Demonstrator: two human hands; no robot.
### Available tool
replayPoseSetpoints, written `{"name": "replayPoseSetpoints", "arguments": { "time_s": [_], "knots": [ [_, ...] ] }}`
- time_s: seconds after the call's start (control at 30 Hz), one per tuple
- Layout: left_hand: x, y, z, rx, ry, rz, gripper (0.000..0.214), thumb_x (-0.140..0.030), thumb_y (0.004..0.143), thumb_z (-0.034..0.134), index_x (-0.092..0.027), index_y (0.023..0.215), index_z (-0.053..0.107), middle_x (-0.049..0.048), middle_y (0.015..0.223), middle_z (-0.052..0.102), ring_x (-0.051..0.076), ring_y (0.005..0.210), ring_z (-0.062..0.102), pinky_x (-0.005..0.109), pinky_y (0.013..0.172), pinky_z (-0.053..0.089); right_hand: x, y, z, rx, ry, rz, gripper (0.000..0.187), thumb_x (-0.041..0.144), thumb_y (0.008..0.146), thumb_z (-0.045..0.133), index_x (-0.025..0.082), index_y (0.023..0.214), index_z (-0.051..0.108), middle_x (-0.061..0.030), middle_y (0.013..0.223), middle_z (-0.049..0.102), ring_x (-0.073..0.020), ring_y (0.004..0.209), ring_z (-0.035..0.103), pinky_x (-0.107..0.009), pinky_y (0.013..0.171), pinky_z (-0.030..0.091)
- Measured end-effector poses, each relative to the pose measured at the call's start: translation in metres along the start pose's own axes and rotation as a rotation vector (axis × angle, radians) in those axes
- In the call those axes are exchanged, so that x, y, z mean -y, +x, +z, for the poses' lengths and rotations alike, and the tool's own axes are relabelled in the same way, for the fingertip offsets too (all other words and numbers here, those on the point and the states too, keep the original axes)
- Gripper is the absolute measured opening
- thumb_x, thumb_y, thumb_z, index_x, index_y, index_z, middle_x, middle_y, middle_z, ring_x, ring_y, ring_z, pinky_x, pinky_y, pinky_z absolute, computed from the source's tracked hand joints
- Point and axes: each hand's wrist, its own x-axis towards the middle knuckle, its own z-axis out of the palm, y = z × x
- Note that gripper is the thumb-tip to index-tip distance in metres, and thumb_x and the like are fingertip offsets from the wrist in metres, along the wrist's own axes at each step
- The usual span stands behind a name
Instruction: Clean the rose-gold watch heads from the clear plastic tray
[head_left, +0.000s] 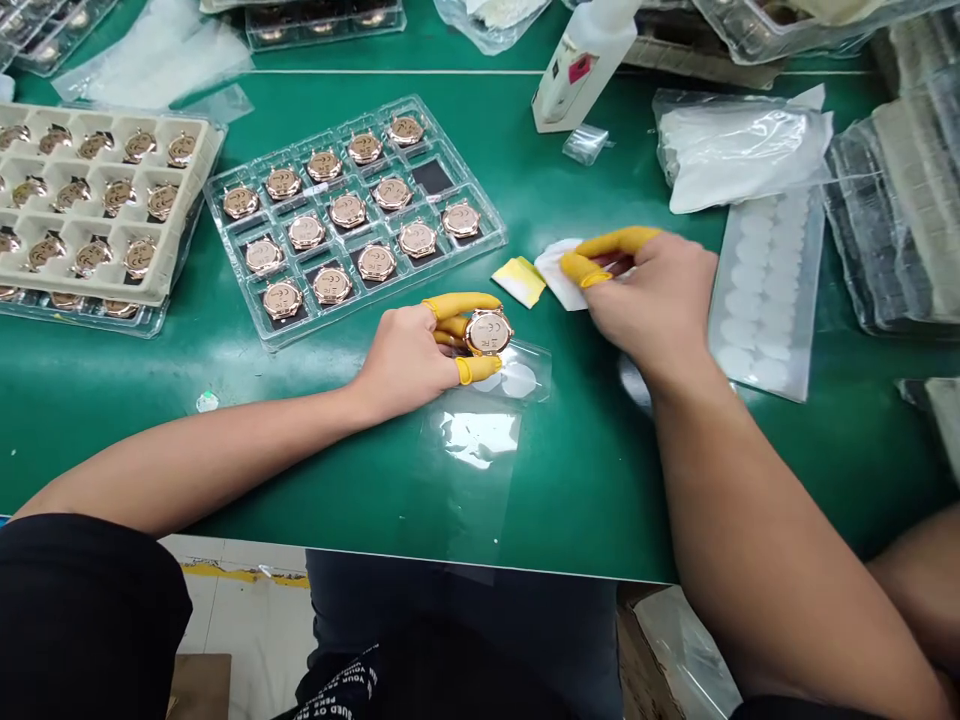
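Note:
My left hand [420, 350], with yellow finger cots, grips a rose-gold watch case [489, 331] by its rim. The engraved back faces up. Below it lies a clear plastic sheet [536, 372] with round white film discs. My right hand [645, 285], also in yellow finger cots, pinches the edge of a white wipe pad [559, 272] on the table. A small yellow-and-white folded piece [519, 281] lies beside that pad. Behind my left hand, a clear tray [495, 235] holds several similar watch cases, back side up, and one of its pockets has none.
On the left stands a stacked cream tray [169, 270] of watch cases. A white bottle [581, 70] rises at the back. To the right are a sheet of round stickers [765, 300], a bagged white pack [742, 150] and stacked clear trays [892, 210]. Another person's arm [919, 570] shows at lower right.

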Motion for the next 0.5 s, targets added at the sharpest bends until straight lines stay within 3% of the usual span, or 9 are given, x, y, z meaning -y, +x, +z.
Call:
{"name": "replayPoseSetpoints", "arguments": {
  "time_s": [0.07,0.13,0.23,0.33,0.5],
  "knots": [
    [0.0,0.0,0.0,0.003,-0.006,0.007,0.061,-0.021,0.064,0.091,-0.017,0.123,0.079,0.0037,0.093,0.083,0.019,0.083,0.078,0.033,0.084,0.067,0.003,0.002,-0.002,-0.255,-0.227,0.026,0.011,0.027,0.085,0.077,0.021,0.094,0.078,-0.0163,0.1,0.068,-0.034,0.104,0.052,-0.056,0.097,0.036],
    [0.001,0.0,0.0,0.005,-0.005,0.016,0.059,-0.021,0.064,0.091,-0.018,0.123,0.08,0.003,0.092,0.083,0.019,0.082,0.077,0.034,0.083,0.067,0.009,0.0,0.002,-0.366,-0.359,-0.02,0.023,0.029,0.083,0.08,0.02,0.103,0.079,-0.0208,0.114,0.068,-0.0395,0.115,0.05,-0.06,0.099,0.034],
    [0.002,0.001,0.0,0.002,0.01,0.031,0.059,-0.022,0.064,0.091,-0.018,0.122,0.08,0.0029,0.091,0.082,0.019,0.081,0.077,0.034,0.081,0.066,0.02,-0.005,0.019,-0.175,-0.383,-0.124,0.031,0.036,0.082,0.082,0.019,0.107,0.077,-0.0189,0.108,0.068,-0.0408,0.114,0.052,-0.063,0.096,0.037],
    [0.003,0.002,0.0,-0.001,0.0,0.026,0.06,-0.022,0.064,0.091,-0.018,0.123,0.08,0.0035,0.093,0.083,0.019,0.083,0.077,0.033,0.081,0.066,0.031,-0.009,0.033,-0.001,-0.335,-0.169,0.02,0.031,0.082,0.078,0.02,0.098,0.073,-0.0126,0.096,0.067,-0.037,0.106,0.056,-0.061,0.095,0.041],
    [0.0,0.001,0.001,0.004,-0.048,-0.009,0.062,-0.02,0.063,0.091,-0.017,0.124,0.078,0.0038,0.094,0.083,0.019,0.082,0.078,0.032,0.081,0.068,0.05,-0.016,0.017,0.08,-0.057,-0.057,0.016,0.027,0.08,0.077,0.023,0.093,0.068,-0.0063,0.088,0.07,-0.0225,0.08,0.058,-0.045,0.079,0.049]
  ]
}}
